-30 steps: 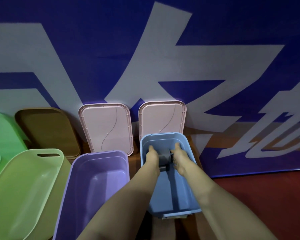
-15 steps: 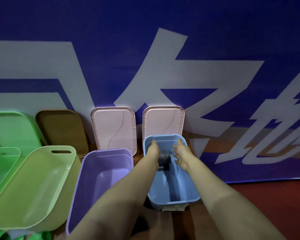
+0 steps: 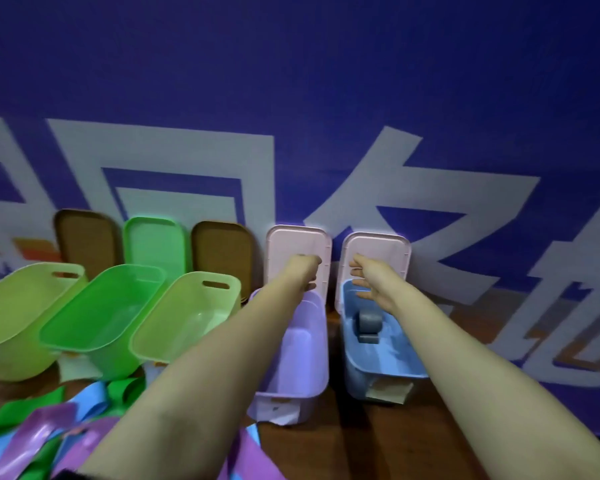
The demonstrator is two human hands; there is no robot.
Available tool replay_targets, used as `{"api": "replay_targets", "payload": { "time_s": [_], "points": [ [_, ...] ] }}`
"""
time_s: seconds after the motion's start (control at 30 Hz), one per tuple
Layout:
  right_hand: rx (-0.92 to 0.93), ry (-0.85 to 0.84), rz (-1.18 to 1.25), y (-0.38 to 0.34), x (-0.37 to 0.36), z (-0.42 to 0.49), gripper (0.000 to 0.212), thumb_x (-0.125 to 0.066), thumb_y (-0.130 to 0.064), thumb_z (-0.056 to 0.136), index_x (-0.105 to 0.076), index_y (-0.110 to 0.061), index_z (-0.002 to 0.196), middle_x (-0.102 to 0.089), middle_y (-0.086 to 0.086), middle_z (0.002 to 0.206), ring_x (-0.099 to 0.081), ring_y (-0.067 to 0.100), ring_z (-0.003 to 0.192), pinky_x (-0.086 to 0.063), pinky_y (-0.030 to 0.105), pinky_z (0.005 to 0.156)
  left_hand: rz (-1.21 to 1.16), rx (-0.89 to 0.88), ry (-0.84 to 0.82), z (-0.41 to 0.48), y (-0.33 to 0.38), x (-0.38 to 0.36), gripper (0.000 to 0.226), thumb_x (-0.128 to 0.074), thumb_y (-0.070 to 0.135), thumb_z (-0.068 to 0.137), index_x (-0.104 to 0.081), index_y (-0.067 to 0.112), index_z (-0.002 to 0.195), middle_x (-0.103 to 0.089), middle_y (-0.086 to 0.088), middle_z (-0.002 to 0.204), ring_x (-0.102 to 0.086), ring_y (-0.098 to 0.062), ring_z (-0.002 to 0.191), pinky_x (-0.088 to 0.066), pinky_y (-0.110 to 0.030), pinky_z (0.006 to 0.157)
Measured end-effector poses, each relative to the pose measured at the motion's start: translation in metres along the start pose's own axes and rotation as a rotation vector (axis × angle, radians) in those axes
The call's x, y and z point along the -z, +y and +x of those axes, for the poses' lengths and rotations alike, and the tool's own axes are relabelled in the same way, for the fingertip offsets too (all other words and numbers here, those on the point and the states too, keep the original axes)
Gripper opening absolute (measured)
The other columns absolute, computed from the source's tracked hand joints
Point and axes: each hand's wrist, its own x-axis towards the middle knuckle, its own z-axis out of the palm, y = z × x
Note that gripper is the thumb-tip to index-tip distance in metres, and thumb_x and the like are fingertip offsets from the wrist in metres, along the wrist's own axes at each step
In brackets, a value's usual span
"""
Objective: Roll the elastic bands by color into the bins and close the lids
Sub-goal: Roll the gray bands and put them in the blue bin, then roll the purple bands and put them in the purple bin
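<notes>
Rolled bands [image 3: 369, 323] in rightmost bin [image 3: 407, 362], its lid [image 3: 385, 251] behind, loose bands [image 3: 42, 434] front-left

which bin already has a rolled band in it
The blue bin, rightmost in the row: a grey roll lies in it. No roll shows in the purple bin or the three green bins.

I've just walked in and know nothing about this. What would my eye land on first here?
At centre, two bare hands stretch forward: the left hand is at the pink lid behind the purple bin, and the right hand spreads open over the blue bin, where grey rolled bands lie. Green bins line the left, loose coloured bands pile at bottom left, and a blue banner with huge white characters fills the background.
</notes>
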Motion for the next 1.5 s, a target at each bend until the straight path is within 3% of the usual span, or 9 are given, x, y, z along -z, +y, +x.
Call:
{"api": "replay_targets", "payload": {
  "time_s": [0.07, 0.2, 0.27, 0.47, 0.57, 0.9, 1.07, 1.33, 1.5],
  "points": [
    [0.028, -0.052, -0.038, -0.009, -0.027, -0.012, 0.037, -0.043, -0.029, 0.098, -0.053, -0.010, 0.129, -0.054, 0.008, 0.130, -0.052, 0.021, 0.107, -0.042, 0.038, 0.093, 0.079, -0.057, 0.063, -0.013, -0.001, 0.036, 0.029, -0.052, 0.011, 0.092, -0.056, 0.000, 0.118, -0.056, -0.014, 0.099, -0.054, -0.027, 0.088, -0.042, -0.028, 0.069],
    [0.068, -0.165, -0.104, -0.022, -0.088, -0.035, 0.037, -0.043, -0.028, 0.099, -0.050, -0.010, 0.130, -0.055, 0.007, 0.123, -0.054, 0.020, 0.104, -0.046, 0.039, 0.091, 0.167, -0.083, 0.198, -0.037, -0.010, 0.105, 0.008, -0.051, 0.001, 0.084, -0.057, 0.004, 0.079, -0.053, -0.010, 0.066, -0.048, -0.020, 0.059, -0.033, -0.018, 0.046],
    [0.088, -0.231, -0.145, -0.027, -0.118, -0.046, 0.040, -0.043, -0.030, 0.100, -0.048, -0.009, 0.134, -0.054, 0.008, 0.131, -0.054, 0.020, 0.105, -0.045, 0.040, 0.095, 0.193, -0.099, 0.248, -0.047, -0.016, 0.136, 0.017, -0.048, -0.002, 0.084, -0.050, 0.009, 0.070, -0.048, -0.011, 0.068, -0.043, -0.018, 0.056, -0.027, -0.020, 0.044],
    [0.199, -0.340, -0.329, -0.043, -0.197, -0.071, 0.030, -0.044, -0.031, 0.099, -0.052, -0.013, 0.122, -0.054, 0.014, 0.132, -0.056, 0.028, 0.116, -0.047, 0.039, 0.089, 0.309, -0.056, 0.300, -0.063, -0.032, 0.216, 0.016, -0.051, 0.004, 0.088, -0.058, 0.008, 0.074, -0.059, -0.012, 0.081, -0.051, -0.022, 0.072, -0.032, -0.020, 0.049],
    [0.237, -0.356, -0.408, -0.048, -0.230, -0.071, 0.031, -0.046, -0.029, 0.099, -0.055, -0.011, 0.122, -0.058, 0.014, 0.128, -0.058, 0.024, 0.105, -0.047, 0.042, 0.092, 0.381, -0.056, 0.284, -0.059, -0.038, 0.251, 0.009, -0.054, 0.005, 0.087, -0.063, 0.005, 0.085, -0.059, -0.011, 0.079, -0.049, -0.019, 0.066, -0.031, -0.020, 0.049],
    [0.242, -0.254, -0.484, -0.074, -0.332, -0.054, 0.028, -0.050, -0.025, 0.096, -0.059, -0.004, 0.114, -0.063, 0.017, 0.117, -0.056, 0.016, 0.080, -0.042, 0.031, 0.068, 0.691, -0.105, 0.021, -0.014, -0.024, 0.357, 0.025, -0.054, 0.008, 0.090, -0.064, -0.004, 0.109, -0.060, -0.011, 0.084, -0.052, -0.018, 0.068, -0.037, -0.020, 0.049],
    [0.208, -0.183, -0.612, -0.078, -0.364, -0.058, 0.028, -0.052, -0.025, 0.094, -0.063, -0.004, 0.109, -0.066, 0.020, 0.111, -0.058, 0.021, 0.083, -0.043, 0.031, 0.070, 0.849, -0.173, -0.119, 0.005, -0.021, 0.391, 0.027, -0.053, 0.012, 0.093, -0.061, -0.001, 0.115, -0.063, -0.016, 0.107, -0.060, -0.029, 0.100, -0.048, -0.032, 0.081],
    [0.153, -0.211, -0.777, -0.063, -0.390, -0.070, 0.020, -0.056, -0.029, 0.093, -0.064, -0.011, 0.093, -0.065, 0.008, 0.094, -0.061, 0.022, 0.083, -0.049, 0.037, 0.076, 1.081, -0.261, -0.275, 0.016, -0.040, 0.411, 0.027, -0.050, 0.012, 0.092, -0.064, -0.002, 0.111, -0.065, -0.017, 0.113, -0.060, -0.030, 0.104, -0.045, -0.030, 0.079],
    [0.144, -0.266, -0.889, -0.044, -0.397, -0.071, 0.023, -0.060, -0.029, 0.091, -0.065, -0.010, 0.103, -0.057, 0.003, 0.093, -0.052, 0.017, 0.082, -0.041, 0.026, 0.067, 1.173, -0.301, -0.345, 0.016, -0.061, 0.412, 0.025, -0.048, 0.014, 0.092, -0.062, 0.003, 0.110, -0.064, -0.014, 0.113, -0.059, -0.029, 0.102, -0.043, -0.029, 0.076]
  ]
}}
